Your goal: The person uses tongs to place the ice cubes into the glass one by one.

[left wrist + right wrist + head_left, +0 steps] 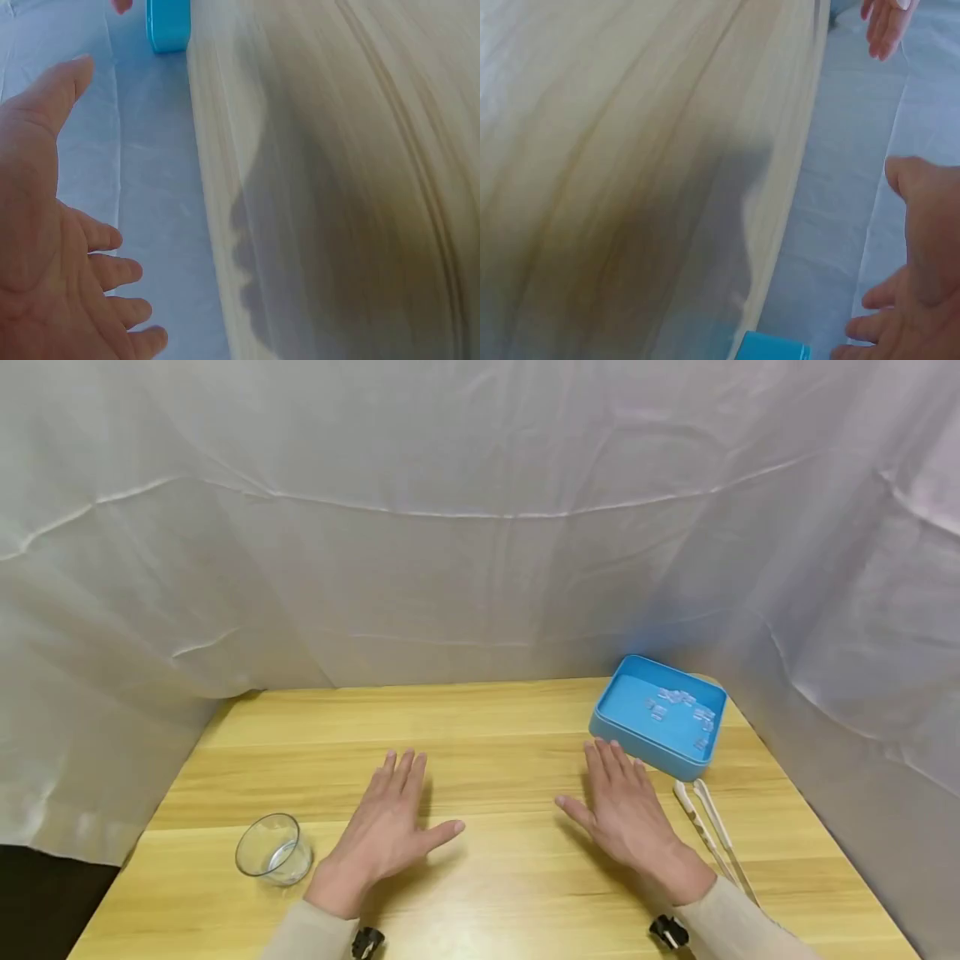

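Note:
My left hand hovers over the table with straight fingers and the thumb spread, holding nothing. Just left of its wrist stands a clear drinking glass. My right hand is held the same way, palm down and fingers straight, its fingertips close to the near wall of a blue box. Inside that box lie several small clear pieces. Beside the right wrist lies a pair of tongs with pale tips, partly hidden by the sleeve. Both wrist views show spread fingers with nothing between them.
The wooden table carries all these things. A pale hanging cloth rises behind its far edge and along both sides. The blue box stands near the far right corner.

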A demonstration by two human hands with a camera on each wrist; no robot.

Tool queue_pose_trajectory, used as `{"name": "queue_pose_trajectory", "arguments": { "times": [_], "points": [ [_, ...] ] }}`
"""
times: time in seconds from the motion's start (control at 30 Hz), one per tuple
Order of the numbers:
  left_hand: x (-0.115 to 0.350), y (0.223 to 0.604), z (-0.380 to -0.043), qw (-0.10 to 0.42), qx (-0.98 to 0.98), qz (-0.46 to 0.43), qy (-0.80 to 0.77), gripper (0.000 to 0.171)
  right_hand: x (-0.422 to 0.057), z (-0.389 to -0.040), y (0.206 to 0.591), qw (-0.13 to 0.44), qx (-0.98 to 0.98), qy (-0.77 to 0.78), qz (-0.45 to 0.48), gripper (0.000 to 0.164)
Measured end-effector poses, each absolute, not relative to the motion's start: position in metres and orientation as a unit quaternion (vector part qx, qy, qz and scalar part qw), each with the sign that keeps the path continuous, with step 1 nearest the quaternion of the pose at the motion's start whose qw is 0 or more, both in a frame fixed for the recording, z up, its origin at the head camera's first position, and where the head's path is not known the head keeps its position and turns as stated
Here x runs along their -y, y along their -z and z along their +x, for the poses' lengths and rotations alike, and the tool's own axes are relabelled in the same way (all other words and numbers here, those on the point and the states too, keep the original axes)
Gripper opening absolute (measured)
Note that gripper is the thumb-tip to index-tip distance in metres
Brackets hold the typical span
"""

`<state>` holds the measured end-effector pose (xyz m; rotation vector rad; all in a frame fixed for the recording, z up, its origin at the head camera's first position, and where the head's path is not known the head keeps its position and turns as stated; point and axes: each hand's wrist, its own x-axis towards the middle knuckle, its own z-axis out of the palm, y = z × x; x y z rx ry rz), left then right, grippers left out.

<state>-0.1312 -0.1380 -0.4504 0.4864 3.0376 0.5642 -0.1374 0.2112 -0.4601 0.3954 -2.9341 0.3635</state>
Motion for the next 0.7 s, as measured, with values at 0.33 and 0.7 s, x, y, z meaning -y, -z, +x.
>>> {"name": "queue_pose_trajectory", "arguments": {
  "times": [0.33, 0.7],
  "points": [
    [0.106, 0.456, -0.151, 0.014, -0.936, 0.173, -0.305, 0.100, -0.233, -0.154, 0.455, 0.121, 0.961, -0.239, 0.061, 0.064],
    [0.060, 0.461, -0.176, 0.025, -0.920, 0.184, -0.346, 0.089, -0.278, -0.180, 0.441, 0.109, 0.964, -0.237, -0.052, 0.067]
  ]
}}
